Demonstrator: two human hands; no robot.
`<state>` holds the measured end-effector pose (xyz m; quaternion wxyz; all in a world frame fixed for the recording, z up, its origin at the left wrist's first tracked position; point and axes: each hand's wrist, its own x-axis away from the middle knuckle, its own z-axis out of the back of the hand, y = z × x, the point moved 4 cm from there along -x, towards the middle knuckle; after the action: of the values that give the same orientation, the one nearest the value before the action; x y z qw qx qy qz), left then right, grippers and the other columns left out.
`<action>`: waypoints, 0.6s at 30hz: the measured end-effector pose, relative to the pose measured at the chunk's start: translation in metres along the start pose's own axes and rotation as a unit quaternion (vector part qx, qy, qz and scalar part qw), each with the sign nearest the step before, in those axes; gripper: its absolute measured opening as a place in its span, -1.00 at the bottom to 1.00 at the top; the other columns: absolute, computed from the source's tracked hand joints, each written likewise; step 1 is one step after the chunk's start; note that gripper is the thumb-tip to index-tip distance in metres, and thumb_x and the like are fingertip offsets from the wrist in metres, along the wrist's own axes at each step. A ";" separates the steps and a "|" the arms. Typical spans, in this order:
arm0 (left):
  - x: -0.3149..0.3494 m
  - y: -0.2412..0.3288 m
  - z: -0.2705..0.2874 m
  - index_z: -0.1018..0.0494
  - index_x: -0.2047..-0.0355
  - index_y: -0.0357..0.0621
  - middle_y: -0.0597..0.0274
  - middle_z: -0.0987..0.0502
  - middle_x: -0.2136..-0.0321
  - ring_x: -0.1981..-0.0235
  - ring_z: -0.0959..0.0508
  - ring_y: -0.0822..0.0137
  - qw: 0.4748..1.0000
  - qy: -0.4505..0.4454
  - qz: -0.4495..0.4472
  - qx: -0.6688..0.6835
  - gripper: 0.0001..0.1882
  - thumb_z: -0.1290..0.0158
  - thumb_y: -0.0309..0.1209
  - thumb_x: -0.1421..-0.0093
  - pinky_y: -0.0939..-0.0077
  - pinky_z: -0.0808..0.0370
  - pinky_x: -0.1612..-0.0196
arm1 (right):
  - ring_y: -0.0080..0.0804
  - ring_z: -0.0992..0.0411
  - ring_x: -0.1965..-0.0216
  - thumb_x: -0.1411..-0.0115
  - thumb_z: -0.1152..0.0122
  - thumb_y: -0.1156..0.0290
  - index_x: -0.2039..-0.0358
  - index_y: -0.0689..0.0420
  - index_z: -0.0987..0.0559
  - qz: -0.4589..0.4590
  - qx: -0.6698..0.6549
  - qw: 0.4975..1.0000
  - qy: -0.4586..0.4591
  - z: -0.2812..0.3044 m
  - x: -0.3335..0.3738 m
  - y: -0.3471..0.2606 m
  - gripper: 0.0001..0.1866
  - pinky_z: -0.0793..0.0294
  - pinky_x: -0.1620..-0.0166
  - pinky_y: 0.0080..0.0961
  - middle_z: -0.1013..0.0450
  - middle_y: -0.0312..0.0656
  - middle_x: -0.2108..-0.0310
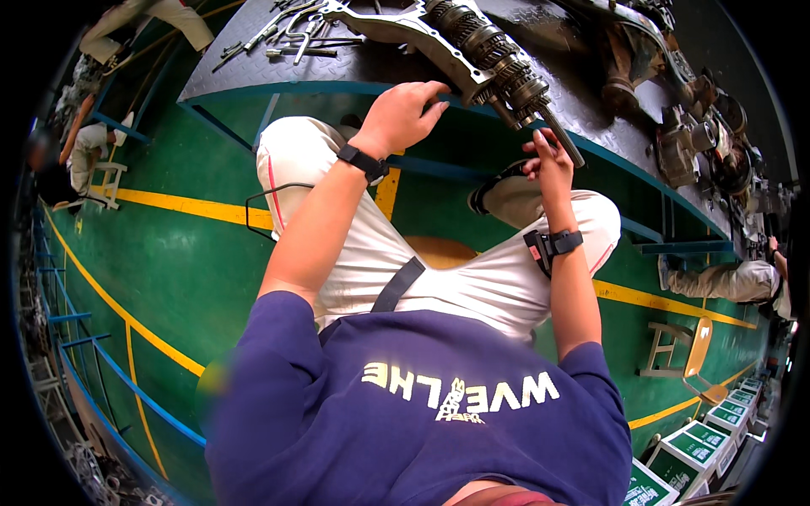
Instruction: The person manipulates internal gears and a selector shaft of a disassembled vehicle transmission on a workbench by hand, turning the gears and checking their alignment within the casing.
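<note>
A gear shaft assembly with a stack of toothed gears lies in a pale metal gearbox housing on the workbench. Its splined end juts over the bench's near edge. My left hand is just in front of the housing, fingers loosely bent, with a gap between thumb and forefinger and nothing seen in it. Beside the splined end is my right hand, its fingers half curled and apart. Whether its fingertips touch the shaft I cannot tell.
Wrenches and other hand tools lie left of the housing. Greasy metal parts crowd the bench's right side. The bench's blue frame runs above my knees. Other people sit at far left and right; a wooden chair and boxes stand at right.
</note>
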<state>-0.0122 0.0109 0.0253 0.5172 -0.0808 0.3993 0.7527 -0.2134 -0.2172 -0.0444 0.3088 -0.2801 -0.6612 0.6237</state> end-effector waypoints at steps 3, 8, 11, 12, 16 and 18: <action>0.000 0.000 -0.002 -0.60 0.05 -0.09 0.03 -0.68 0.24 0.17 -0.65 -0.02 1.000 -0.018 0.015 0.003 -0.73 -0.16 -0.28 -0.29 0.17 -0.59 0.09 | -0.58 -0.46 0.64 -0.42 -0.22 0.07 -0.22 0.30 -0.43 0.015 0.049 0.998 -0.031 -0.013 -0.009 -0.001 -0.41 -0.34 0.62 -0.70 -0.58 -0.15 0.33; 0.001 0.002 -0.004 -0.57 0.01 -0.16 -0.05 -0.67 0.21 0.15 -0.64 -0.06 0.999 -0.040 0.007 -0.011 -0.71 -0.14 -0.33 -0.32 0.19 -0.58 0.07 | -0.61 -0.41 0.66 -0.50 -0.02 0.04 -0.03 0.18 -0.48 0.031 0.103 0.992 -0.061 -0.023 -0.016 -0.005 -0.57 -0.27 0.63 -0.70 -0.56 -0.20 0.35; 0.001 0.001 -0.005 -0.57 0.00 -0.16 -0.06 -0.67 0.20 0.14 -0.64 -0.07 0.998 -0.052 0.018 -0.013 -0.71 -0.14 -0.32 -0.33 0.18 -0.58 0.07 | -0.59 -0.41 0.66 -0.50 0.01 0.00 0.00 0.16 -0.48 0.035 0.103 0.992 -0.068 -0.024 -0.017 -0.007 -0.56 -0.25 0.64 -0.69 -0.55 -0.19 0.35; 0.002 0.000 -0.006 -0.57 0.00 -0.16 -0.06 -0.67 0.20 0.14 -0.64 -0.07 0.998 -0.053 0.018 -0.013 -0.71 -0.14 -0.32 -0.33 0.18 -0.58 0.07 | -0.58 -0.40 0.67 -0.50 0.03 -0.02 0.05 0.16 -0.49 0.024 0.085 0.994 -0.071 -0.025 -0.018 -0.007 -0.55 -0.25 0.63 -0.66 -0.55 -0.18 0.37; 0.003 -0.003 -0.010 -0.59 0.04 -0.06 0.02 -0.68 0.24 0.15 -0.64 -0.06 0.999 -0.035 0.014 -0.018 -0.73 -0.14 -0.26 -0.31 0.13 -0.57 0.06 | -0.55 -0.38 0.68 -0.50 0.08 -0.06 0.18 0.15 -0.51 -0.037 0.025 0.997 -0.069 -0.023 -0.031 0.005 -0.52 -0.25 0.62 -0.60 -0.54 -0.18 0.42; 0.003 -0.003 -0.011 -0.59 0.04 -0.06 0.02 -0.68 0.23 0.14 -0.63 -0.06 0.999 -0.038 0.018 -0.016 -0.73 -0.14 -0.26 -0.31 0.13 -0.57 0.06 | -0.55 -0.37 0.67 -0.50 0.08 -0.06 0.21 0.15 -0.51 -0.065 0.000 0.995 -0.071 -0.020 -0.037 0.011 -0.51 -0.25 0.61 -0.59 -0.54 -0.18 0.43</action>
<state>-0.0141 0.0063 0.0148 0.5168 -0.0527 0.3690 0.7707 -0.1746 -0.2312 -0.0567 0.3010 -0.1918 -0.6982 0.6206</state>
